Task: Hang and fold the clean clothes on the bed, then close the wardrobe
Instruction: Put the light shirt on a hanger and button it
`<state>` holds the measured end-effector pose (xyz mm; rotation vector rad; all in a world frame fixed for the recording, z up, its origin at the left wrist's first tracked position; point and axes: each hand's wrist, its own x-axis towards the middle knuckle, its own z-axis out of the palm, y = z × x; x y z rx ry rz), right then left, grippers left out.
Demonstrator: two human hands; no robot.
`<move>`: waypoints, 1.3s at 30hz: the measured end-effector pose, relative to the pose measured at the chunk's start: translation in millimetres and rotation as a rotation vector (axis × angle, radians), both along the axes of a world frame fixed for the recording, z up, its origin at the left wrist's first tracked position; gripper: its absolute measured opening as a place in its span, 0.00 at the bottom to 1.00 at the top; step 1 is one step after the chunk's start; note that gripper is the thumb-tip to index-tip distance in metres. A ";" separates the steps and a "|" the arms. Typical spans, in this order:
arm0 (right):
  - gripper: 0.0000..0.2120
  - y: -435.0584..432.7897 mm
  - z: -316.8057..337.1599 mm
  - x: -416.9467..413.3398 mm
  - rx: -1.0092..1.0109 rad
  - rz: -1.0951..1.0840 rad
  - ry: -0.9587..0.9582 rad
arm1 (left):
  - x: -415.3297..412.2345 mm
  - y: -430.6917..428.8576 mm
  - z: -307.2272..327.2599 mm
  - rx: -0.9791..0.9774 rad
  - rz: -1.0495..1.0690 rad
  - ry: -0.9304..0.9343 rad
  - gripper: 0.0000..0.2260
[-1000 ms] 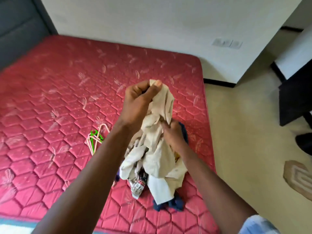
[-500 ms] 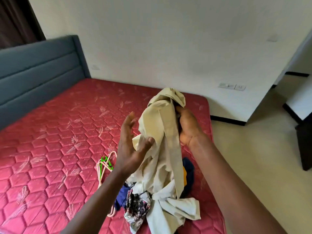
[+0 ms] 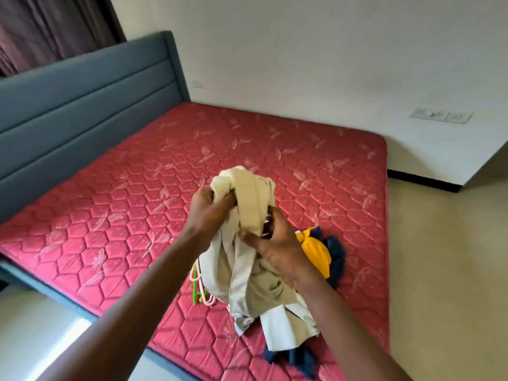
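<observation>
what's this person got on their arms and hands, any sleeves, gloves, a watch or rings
Nothing worn shows in this view. The left hand and the right hand are bare, with no gloves and no ring visible. The left forearm and the right forearm are uncovered down to the frame's lower edge, with no sleeve in view and no watch or band at either wrist.

The left hand (image 3: 209, 213), open before, now grips the top of the cream garment (image 3: 248, 196); the right hand (image 3: 277, 243) has dropped lower
</observation>
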<state>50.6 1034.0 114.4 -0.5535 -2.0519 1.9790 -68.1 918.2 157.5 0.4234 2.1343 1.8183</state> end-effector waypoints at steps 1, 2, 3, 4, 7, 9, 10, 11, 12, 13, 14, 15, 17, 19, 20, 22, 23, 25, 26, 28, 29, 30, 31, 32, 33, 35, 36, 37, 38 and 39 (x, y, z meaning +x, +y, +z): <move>0.28 -8.4 -7.5 -2.9 -0.030 -0.022 0.018 | -3.7 -4.7 1.4 -0.098 -0.049 0.012 0.05; 0.24 -15.8 -11.8 -6.1 -0.085 -0.045 0.046 | -7.1 -10.8 5.0 -0.252 -0.102 0.074 0.11; 0.22 -20.9 -13.8 -10.3 -0.143 -0.077 0.071 | -10.0 -17.6 8.3 -0.460 -0.139 0.190 0.18; 0.19 -25.7 -13.6 -14.0 -0.204 -0.106 0.085 | -11.4 -25.9 10.3 -0.655 -0.128 0.318 0.26; 0.14 -35.9 -7.9 -23.8 -0.444 -0.135 0.067 | -4.4 -60.3 8.1 -0.581 -0.064 0.544 0.38; 0.11 -43.8 3.2 -32.9 -0.572 -0.124 0.074 | 0.1 -84.6 -2.2 -0.462 -0.183 0.573 0.37; 0.11 -48.7 10.5 -37.9 -0.649 -0.107 0.087 | -2.1 -93.2 -11.5 -0.492 -0.243 0.594 0.37; 0.11 -54.1 19.8 -42.2 -0.731 -0.083 0.106 | -3.6 -97.8 -21.0 -0.520 -0.281 0.611 0.38; 0.11 -61.5 29.4 -48.1 -0.790 -0.060 0.130 | -9.0 -101.7 -30.5 -0.519 -0.271 0.625 0.38; 0.10 -68.2 38.6 -53.7 -0.820 -0.037 0.151 | -15.9 -103.4 -35.3 -0.474 -0.219 0.625 0.35; 0.10 -76.0 46.1 -60.6 -0.790 0.001 0.166 | -26.5 -105.9 -35.4 -0.405 -0.144 0.596 0.31; 0.10 -84.1 52.5 -67.7 -0.687 0.026 0.164 | -38.6 -109.1 -30.7 -0.340 -0.082 0.551 0.28; 0.11 -93.6 58.6 -83.0 -0.266 -0.031 0.147 | -68.6 -121.3 -9.8 -0.262 -0.031 0.518 0.24; 0.19 -100.4 66.7 -98.4 0.222 -0.205 0.199 | -100.7 -141.0 29.9 -0.206 -0.090 0.606 0.22; 0.25 -101.5 73.4 -107.2 0.414 -0.257 0.240 | -114.1 -150.9 55.4 -0.200 -0.144 0.669 0.22; 0.35 -105.6 93.9 -126.7 0.619 -0.174 0.281 | -134.2 -166.4 109.8 -0.206 -0.267 0.797 0.22; 0.36 -109.9 106.8 -138.0 0.625 -0.096 0.272 | -143.1 -172.9 135.6 -0.206 -0.315 0.855 0.21; 0.19 -120.5 139.6 -162.5 0.496 0.003 0.274 | -155.9 -182.9 186.7 -0.212 -0.332 0.965 0.20; 0.10 -122.0 154.7 -172.5 0.457 0.022 0.296 | -161.0 -185.9 208.8 -0.194 -0.319 1.012 0.21; 0.13 -124.0 196.3 -182.6 0.504 -0.018 0.375 | -169.2 -196.8 255.7 -0.125 -0.254 1.101 0.21; 0.11 -125.8 221.0 -180.6 0.540 -0.059 0.435 | -172.0 -203.8 277.7 -0.105 -0.195 1.152 0.21; 0.09 -127.2 245.9 -175.7 0.570 -0.098 0.515 | -174.5 -211.5 298.0 -0.111 -0.130 1.220 0.21; 0.10 -128.2 269.0 -168.7 0.591 -0.153 0.605 | -178.6 -218.3 312.8 -0.146 -0.064 1.300 0.21; 0.11 -129.3 290.8 -162.1 0.613 -0.216 0.696 | -182.5 -226.4 324.5 -0.190 -0.014 1.391 0.21; 0.10 -128.2 308.0 -155.7 0.639 -0.277 0.755 | -186.8 -233.2 328.8 -0.228 0.021 1.472 0.20; 0.06 -121.1 330.0 -144.9 0.747 -0.382 0.778 | -195.6 -242.6 319.2 -0.254 0.043 1.596 0.18; 0.04 -116.2 336.3 -138.6 0.817 -0.428 0.753 | -200.6 -245.1 307.2 -0.252 0.030 1.632 0.16; 0.03 -109.6 339.0 -131.7 0.895 -0.477 0.718 | -202.9 -246.4 293.6 -0.245 0.011 1.649 0.14; 0.05 -103.2 338.5 -123.8 0.980 -0.520 0.682 | -206.6 -246.8 279.7 -0.240 -0.015 1.624 0.14; 0.07 -96.0 334.8 -115.9 1.058 -0.559 0.646 | -210.4 -247.4 266.5 -0.250 -0.044 1.548 0.17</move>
